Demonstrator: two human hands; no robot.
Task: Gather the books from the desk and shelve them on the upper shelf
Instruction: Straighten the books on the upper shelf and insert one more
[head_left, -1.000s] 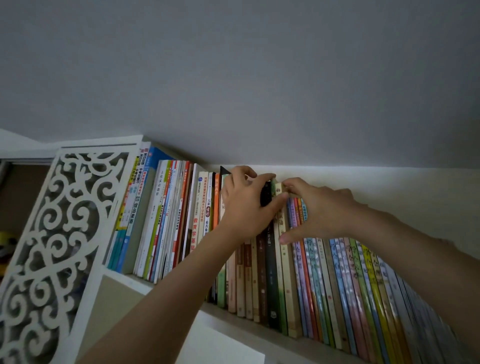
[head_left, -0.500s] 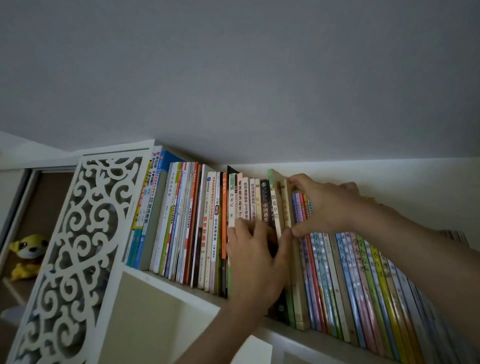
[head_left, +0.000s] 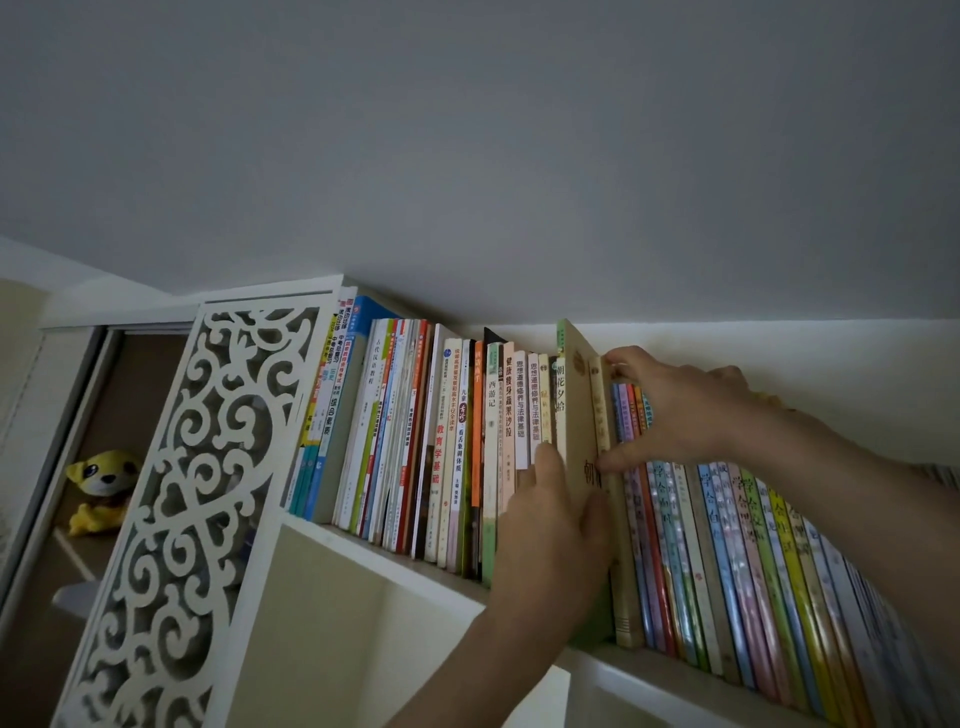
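Two hands, the left hand (head_left: 550, 525) and the right hand (head_left: 675, 410), are on one upper shelf (head_left: 395, 551) packed with a single row of upright books (head_left: 447, 447). The spines run to several dozen; toward the far right they blur together and cannot be counted exactly. One tan book (head_left: 582, 415) sits tilted out from the row. One white carved panel (head_left: 197, 493) stands at the row's left end, and one yellow plush toy (head_left: 101, 486) sits beyond it.
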